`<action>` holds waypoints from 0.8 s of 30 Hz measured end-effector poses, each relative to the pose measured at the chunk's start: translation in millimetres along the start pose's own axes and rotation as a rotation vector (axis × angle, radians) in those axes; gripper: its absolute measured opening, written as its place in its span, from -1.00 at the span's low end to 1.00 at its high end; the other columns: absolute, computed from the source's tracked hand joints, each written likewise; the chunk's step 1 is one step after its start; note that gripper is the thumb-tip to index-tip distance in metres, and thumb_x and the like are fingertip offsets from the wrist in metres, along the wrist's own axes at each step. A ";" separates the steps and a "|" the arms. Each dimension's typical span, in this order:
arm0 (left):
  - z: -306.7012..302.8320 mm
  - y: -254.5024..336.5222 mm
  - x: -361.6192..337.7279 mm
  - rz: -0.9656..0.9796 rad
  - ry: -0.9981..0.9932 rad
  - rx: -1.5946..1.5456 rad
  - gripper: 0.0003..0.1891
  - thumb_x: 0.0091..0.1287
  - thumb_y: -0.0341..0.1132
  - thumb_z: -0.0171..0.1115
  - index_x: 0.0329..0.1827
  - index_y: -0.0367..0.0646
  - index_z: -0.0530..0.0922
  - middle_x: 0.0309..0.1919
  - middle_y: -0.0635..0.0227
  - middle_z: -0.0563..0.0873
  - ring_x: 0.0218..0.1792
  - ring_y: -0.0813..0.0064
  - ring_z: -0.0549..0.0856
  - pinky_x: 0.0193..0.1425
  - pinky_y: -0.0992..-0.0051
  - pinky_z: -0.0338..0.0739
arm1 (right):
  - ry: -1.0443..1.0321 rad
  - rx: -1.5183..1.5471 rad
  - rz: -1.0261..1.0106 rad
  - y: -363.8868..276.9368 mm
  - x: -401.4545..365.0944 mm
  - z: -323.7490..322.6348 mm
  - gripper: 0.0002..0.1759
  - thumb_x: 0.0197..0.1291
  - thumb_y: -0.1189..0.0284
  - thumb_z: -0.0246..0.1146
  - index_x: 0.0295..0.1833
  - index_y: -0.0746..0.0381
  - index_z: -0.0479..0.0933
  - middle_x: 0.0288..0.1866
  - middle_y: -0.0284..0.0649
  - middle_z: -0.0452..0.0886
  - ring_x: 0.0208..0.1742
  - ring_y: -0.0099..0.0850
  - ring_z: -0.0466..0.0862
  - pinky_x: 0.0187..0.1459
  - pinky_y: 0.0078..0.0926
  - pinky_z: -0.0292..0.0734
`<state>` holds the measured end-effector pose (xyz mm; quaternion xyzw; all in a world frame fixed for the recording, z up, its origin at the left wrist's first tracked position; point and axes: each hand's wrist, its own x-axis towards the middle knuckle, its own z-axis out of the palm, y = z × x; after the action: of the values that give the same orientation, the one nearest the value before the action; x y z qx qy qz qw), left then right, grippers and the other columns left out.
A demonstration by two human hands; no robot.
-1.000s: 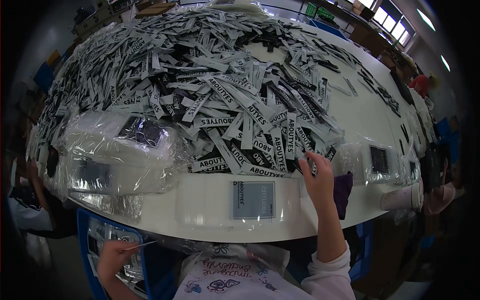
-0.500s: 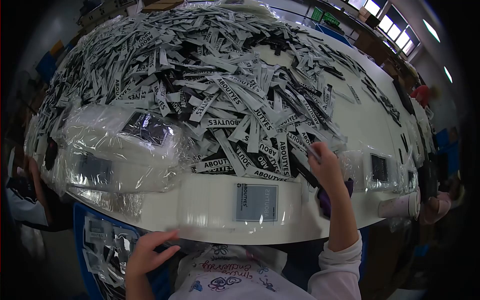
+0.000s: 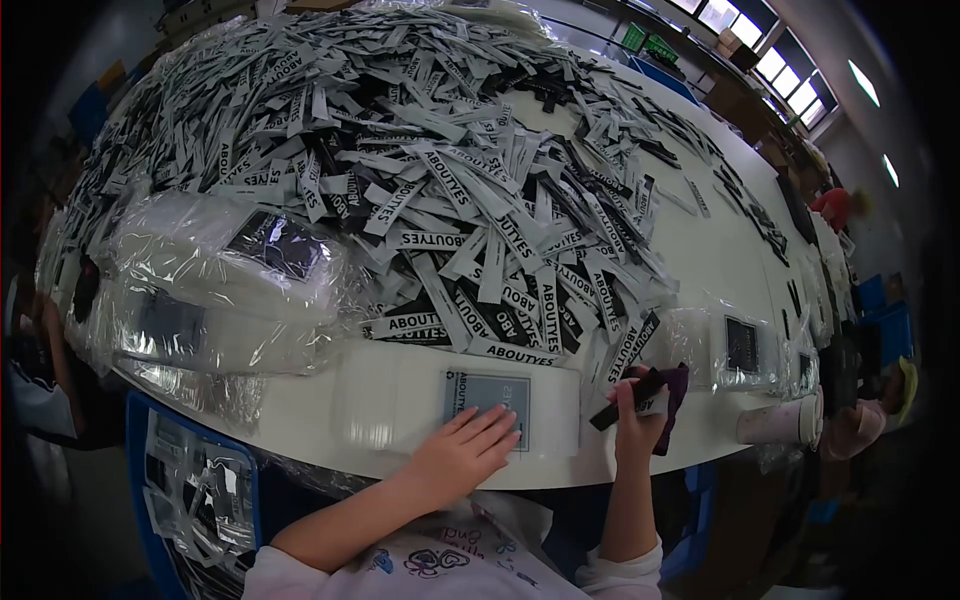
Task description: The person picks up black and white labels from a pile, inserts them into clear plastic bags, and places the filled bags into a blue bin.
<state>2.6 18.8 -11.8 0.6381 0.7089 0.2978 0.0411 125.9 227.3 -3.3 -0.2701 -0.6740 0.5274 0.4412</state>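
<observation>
My left hand (image 3: 466, 455) lies with outstretched fingers over the lower part of the grey printed label on a stack of clear plastic bags (image 3: 390, 400) at the table's near edge. To its right, my right hand (image 3: 636, 432) grips a narrow dark packet (image 3: 628, 399), with a bit of a lighter printed one showing beside it. A dark purple cloth (image 3: 677, 392) sits right behind that hand. Just beyond both hands begins a large heap of narrow grey and black packets (image 3: 470, 205) printed ABOUTYES.
Bundles of wrapped clear bags (image 3: 200, 270) lie on the left, with more bags (image 3: 700, 345) on the right. A pale cup (image 3: 775, 422) lies on its side near the right edge. Below the table at left stands a blue bin (image 3: 140, 480) holding packaged items. Other people sit around the table.
My left hand has come up from below the table edge onto the bag stack. The right hand has drawn back from the heap toward me, a dark packet now showing in it.
</observation>
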 end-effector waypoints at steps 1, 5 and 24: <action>-2.5 -0.2 -1.1 -0.007 0.007 -0.028 -0.63 0.17 -0.30 0.11 0.06 -0.18 0.45 0.13 0.25 0.48 0.21 0.32 0.41 0.26 0.30 0.28 | 0.050 0.027 0.102 -3.3 -3.0 -4.8 -0.75 0.21 0.50 0.14 -0.03 0.35 0.34 -0.45 -0.25 0.49 -0.53 -0.56 0.49 -0.44 -0.66 0.43; -19.1 -2.6 -3.4 0.027 -0.004 0.040 -0.63 0.15 -0.35 0.10 0.04 -0.20 0.45 0.08 0.23 0.52 0.14 0.30 0.49 0.20 0.33 0.36 | 0.260 -0.064 -0.242 -30.4 -20.1 -4.7 -0.80 0.22 0.57 0.10 -0.04 0.34 0.35 -0.55 -0.27 0.44 -0.64 -0.57 0.42 -0.57 -0.68 0.34; -37.6 17.7 -18.5 -0.022 0.217 0.013 -0.68 0.03 -0.46 0.26 -0.09 -0.19 0.56 -0.11 0.29 0.64 -0.07 0.41 0.64 -0.16 0.54 0.45 | 0.174 -0.131 -0.049 11.2 -69.2 -4.7 -0.62 0.36 0.11 -0.14 -0.38 0.19 0.17 -0.60 -0.33 0.20 -0.64 -0.55 0.31 -0.50 -0.54 0.38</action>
<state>5.1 -12.1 21.4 0.5947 0.7179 0.3600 -0.0370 161.1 175.4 -35.1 -0.3265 -0.6725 0.4458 0.4923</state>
